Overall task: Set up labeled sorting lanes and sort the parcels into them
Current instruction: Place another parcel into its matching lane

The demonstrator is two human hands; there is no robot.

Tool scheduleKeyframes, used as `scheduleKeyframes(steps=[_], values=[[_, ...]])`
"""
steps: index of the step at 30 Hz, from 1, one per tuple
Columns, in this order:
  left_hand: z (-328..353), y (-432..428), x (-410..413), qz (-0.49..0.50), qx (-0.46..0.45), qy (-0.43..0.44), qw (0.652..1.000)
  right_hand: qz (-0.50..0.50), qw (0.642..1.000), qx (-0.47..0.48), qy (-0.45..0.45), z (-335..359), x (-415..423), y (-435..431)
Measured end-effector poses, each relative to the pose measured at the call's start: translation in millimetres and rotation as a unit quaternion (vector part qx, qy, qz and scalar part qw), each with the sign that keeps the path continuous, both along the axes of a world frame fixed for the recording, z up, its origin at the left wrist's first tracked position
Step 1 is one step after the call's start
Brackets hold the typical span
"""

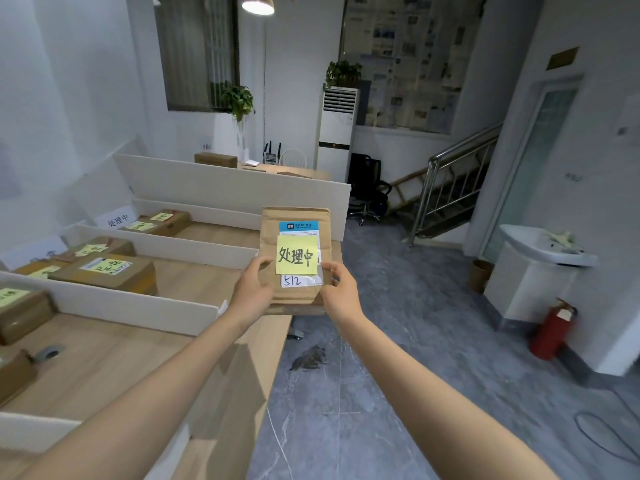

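Note:
A brown cardboard parcel with a yellow sticky note and a white label reading 512 is held up over the table's right edge. My left hand grips its lower left edge and my right hand grips its lower right corner. White divider boards split the wooden table into lanes. The far lane has a white sign on the wall and parcels with yellow notes. The middle lane holds more noted parcels.
Another parcel lies in the near lane at the left edge. A tall white partition backs the table. To the right are grey floor, a red fire extinguisher, a white sink, an office chair and a staircase.

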State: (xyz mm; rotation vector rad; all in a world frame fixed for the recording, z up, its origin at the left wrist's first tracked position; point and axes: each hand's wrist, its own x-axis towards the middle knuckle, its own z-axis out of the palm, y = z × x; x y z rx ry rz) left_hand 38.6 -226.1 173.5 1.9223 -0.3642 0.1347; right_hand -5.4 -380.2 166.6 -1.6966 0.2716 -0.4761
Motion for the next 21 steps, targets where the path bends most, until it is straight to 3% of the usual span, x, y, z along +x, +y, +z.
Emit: scheduleKeyframes(steps=[10, 21], values=[[-6, -12, 43, 0.032, 0.004, 0.014, 0.999, 0.027, 1.000, 0.005, -0.005, -8, 51, -15], [-4, -75, 135, 0.089, 0.040, 0.035, 0.995, 0.075, 0.997, 0.034, -0.004, -14, 162, -81]])
